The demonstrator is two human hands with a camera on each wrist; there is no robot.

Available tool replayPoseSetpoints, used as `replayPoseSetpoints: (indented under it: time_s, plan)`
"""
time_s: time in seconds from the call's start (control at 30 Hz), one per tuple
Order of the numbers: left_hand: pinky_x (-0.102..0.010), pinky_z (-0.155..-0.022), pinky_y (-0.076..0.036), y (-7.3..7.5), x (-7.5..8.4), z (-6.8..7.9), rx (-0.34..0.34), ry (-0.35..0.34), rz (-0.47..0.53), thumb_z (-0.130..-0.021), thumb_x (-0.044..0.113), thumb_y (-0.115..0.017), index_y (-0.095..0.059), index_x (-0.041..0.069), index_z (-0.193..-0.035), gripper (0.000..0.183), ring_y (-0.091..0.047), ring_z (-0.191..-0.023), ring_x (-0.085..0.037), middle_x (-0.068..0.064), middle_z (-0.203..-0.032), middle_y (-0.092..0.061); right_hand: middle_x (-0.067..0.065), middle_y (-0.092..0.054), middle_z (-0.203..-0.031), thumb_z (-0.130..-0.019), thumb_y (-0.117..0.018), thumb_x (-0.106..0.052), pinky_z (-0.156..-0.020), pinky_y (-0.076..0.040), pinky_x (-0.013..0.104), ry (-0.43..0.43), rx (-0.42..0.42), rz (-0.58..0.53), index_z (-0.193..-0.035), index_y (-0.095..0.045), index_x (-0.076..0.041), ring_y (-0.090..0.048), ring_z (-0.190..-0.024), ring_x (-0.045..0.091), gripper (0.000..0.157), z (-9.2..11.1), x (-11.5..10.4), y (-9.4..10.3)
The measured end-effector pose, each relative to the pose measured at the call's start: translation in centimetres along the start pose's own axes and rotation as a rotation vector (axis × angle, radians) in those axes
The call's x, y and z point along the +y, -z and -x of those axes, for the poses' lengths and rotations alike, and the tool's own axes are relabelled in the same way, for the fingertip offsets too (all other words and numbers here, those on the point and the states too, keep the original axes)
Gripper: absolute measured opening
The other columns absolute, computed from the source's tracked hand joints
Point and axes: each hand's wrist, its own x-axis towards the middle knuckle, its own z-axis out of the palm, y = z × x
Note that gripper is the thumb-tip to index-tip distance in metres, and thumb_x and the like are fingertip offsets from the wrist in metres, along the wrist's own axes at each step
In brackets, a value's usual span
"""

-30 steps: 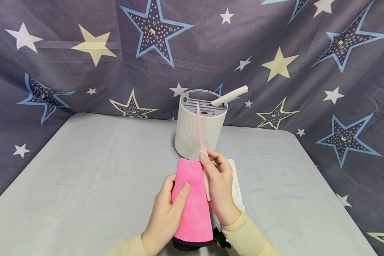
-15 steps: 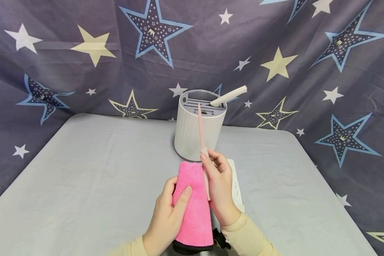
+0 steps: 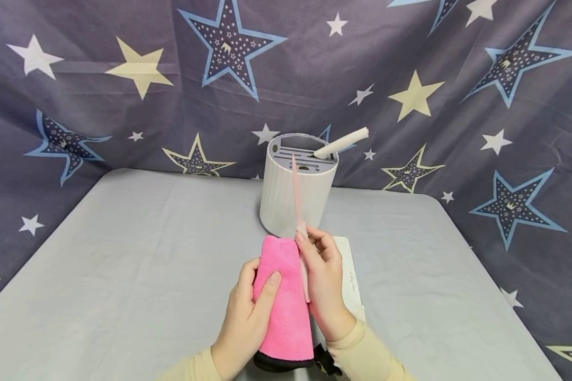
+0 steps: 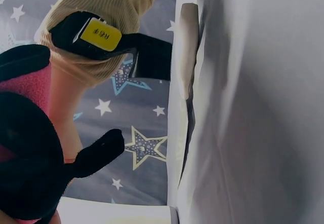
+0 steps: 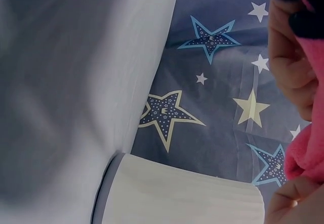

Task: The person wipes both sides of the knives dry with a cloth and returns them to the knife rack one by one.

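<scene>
My left hand (image 3: 248, 317) grips a folded plush cloth (image 3: 286, 301), bright pink with a black underside, its thumb flat across the pink face. Beside the cloth's right edge, my right hand (image 3: 326, 286) pinches a small knife by its pale handle. The narrow pink blade (image 3: 296, 193) points up and away, overlapping the knife block (image 3: 278, 206) in the head view. A black strap or loop (image 4: 101, 153) hangs off the cloth in the left wrist view. In the right wrist view the cloth (image 5: 316, 133) shows at the right edge, between fingers.
A white ribbed knife block with a grey slotted top stands behind the hands. One cream handle (image 3: 341, 143) leans out of it. Right of my right hand lies a wide white blade with small lettering (image 3: 350, 275); its pale handle (image 4: 189, 46) shows in the left wrist view.
The cloth and my left hand dip toward me, then come back up along the knife's handle. My right hand and the knife shift slightly to the left.
</scene>
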Motion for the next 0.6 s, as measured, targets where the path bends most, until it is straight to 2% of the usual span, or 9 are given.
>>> replayPoseSetpoints:
  time_s: [0.2,0.6]
  plan:
    - [-0.027,-0.067,-0.053,0.2,-0.1,-0.4,0.033,-0.004,-0.016,-0.101,0.013,-0.055,-0.053,0.01,-0.123,0.022,-0.061,-0.082,-0.008,-0.004,-0.096,-0.064,-0.001,-0.055,-0.088,-0.094,-0.064,-0.016,-0.074,-0.048,0.02,0.009,-0.011,0.023,-0.117,-0.06,0.0,-0.055,-0.083,0.01,0.029,0.4,0.3,-0.1]
    - [-0.027,-0.07,-0.052,0.9,-0.2,-1.1,0.078,0.003,-0.03,-0.102,0.013,-0.054,-0.052,0.007,-0.125,0.024,-0.059,-0.084,-0.008,-0.005,-0.097,-0.065,0.0,-0.058,-0.092,-0.095,-0.063,-0.014,-0.073,-0.051,0.021,-0.008,-0.058,-0.021,-0.117,-0.058,0.002,-0.061,-0.081,0.008,0.028,1.2,0.5,-0.5]
